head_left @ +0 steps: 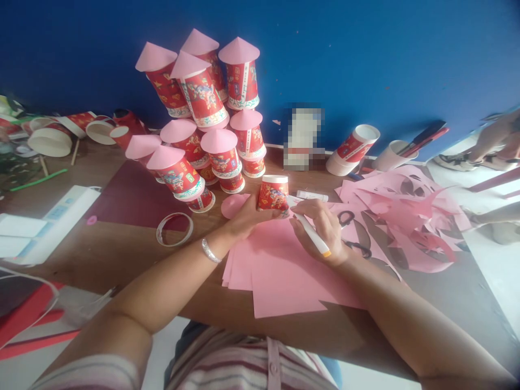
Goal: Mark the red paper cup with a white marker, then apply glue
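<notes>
My left hand is closed around the lower part of a red patterned paper cup, thumb along its near side. In my right hand is a white marker with a yellow-orange end, its tip side close to the cup's right edge. Whether the tip touches the cup I cannot tell. Beneath both hands lie several pink paper sheets. A small pink paper piece is beside my left fingers. Behind the cup rests a white cap or tube. Scissors lie by my right wrist, partly covered.
Stacked red cups with pink cone tops stand behind to the left. A tape roll lies left of my hand. Pink paper scraps, another cup and a pen cup are to the right. A blue wall bounds the table.
</notes>
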Tool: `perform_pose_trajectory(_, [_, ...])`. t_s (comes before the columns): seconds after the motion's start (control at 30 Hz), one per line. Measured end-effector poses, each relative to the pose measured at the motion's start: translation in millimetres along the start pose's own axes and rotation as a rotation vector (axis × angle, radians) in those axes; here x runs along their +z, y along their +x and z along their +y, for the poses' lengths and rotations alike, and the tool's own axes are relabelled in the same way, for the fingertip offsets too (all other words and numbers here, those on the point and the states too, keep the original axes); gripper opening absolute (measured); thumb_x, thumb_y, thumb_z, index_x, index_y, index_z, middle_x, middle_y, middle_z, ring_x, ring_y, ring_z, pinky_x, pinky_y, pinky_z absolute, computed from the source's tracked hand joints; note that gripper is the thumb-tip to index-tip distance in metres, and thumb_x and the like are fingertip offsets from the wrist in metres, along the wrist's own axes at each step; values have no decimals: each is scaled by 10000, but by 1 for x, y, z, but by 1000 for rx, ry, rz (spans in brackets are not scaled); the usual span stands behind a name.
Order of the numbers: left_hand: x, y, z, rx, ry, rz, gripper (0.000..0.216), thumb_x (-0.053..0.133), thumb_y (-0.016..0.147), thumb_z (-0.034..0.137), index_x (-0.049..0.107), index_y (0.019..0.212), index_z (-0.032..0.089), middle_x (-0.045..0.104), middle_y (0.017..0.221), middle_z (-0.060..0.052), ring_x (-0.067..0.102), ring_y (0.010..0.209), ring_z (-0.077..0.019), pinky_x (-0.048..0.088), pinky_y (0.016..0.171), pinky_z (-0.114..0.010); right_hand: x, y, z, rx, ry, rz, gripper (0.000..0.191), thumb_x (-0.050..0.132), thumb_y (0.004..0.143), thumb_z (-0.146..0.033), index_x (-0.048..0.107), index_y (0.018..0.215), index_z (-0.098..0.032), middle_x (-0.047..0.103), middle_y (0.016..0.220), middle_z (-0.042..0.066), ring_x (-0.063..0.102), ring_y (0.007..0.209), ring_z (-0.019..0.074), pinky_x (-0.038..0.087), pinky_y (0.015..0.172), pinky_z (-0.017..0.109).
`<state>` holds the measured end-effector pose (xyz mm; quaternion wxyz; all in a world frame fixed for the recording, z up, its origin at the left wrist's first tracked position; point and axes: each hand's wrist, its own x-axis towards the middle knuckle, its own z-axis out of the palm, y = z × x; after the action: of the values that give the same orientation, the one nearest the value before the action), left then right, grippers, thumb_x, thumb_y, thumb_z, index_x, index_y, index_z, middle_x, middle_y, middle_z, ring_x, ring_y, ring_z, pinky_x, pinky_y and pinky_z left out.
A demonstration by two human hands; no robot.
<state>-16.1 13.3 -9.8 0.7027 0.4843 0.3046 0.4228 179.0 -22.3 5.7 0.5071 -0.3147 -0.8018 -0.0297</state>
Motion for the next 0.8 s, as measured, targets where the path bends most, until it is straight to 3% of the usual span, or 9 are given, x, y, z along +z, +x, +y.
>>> perform_pose_trajectory(0.27, [-4,0,-5,-1,6,-10,376,907,765,346,731,1052,180,770,1038,-75,708,1017,-258,532,972,-439,0,0,-1,-5,-2,3,212,638,974,-141,599,1169,-213,721,919,57,726,811,190,605,674,309])
perform_pose_trajectory(0.6, [-1,-2,1,-52,150,-28,522,898,785,369,680,1222,183,764,1191,-116,708,1166,-302,556,1021,-459,0,0,0,-10,-31,24,189,638,982,-140,607,1151,-218,736,902,46,735,780,186,605,650,309])
perform_pose_trajectory(0.8, [-1,-3,0,-47,188,-3,571,907,770,383,653,1245,193,754,1191,-119,713,1125,-288,565,973,-445,0,1,0,-2,-45,13,206,622,988,-150,607,1173,-240,744,904,34,738,767,188,605,639,324])
